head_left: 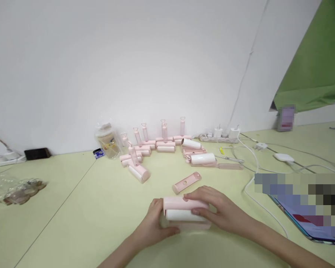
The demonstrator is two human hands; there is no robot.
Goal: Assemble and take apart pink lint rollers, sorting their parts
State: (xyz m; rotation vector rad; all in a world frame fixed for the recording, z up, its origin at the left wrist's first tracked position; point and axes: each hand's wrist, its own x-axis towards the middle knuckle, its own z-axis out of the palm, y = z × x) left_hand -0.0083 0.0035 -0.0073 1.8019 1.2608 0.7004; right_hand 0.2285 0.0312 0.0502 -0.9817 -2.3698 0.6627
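Both my hands hold a pink lint roller (184,211) with a white roll in its open case, low on the pale green table (100,208). My left hand (153,223) grips its left end with the fingers curled under it. My right hand (217,210) lies over the top and right side, fingers pressed on the pink cover. A loose pink cover piece (186,182) lies just behind the hands.
Several more pink lint rollers and handles (159,147) stand and lie along the wall. A power strip with chargers (220,136) and white cables run at right. A phone (309,219) lies at right. A clear bag (107,141) and plastic packets (19,190) sit left.
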